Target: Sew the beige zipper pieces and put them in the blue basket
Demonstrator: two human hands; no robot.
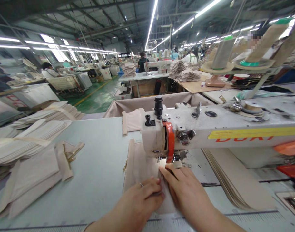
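Observation:
A beige fabric piece point(137, 161) lies under the head of the white sewing machine point(152, 138), with a zipper and gold puller along its left side. My right hand point(186, 183) lies on it with fingers stretched towards the presser foot, just below the orange guard point(170, 141). Closer to me, my left hand point(140, 199), wearing a ring, has its fingers curled together at the fabric's edge; its fingertips are partly hidden. Another beige piece point(134, 120) shows behind the machine head. The needle itself cannot be made out.
Bundled beige panels point(33, 138) and zippered pieces point(38, 177) lie on the left of the table point(96, 164). Stacked panels point(231, 177) rest beneath the machine arm. Thread cones point(223, 53) stand at right. A fabric-lined bin point(128, 104) sits behind; people work further back.

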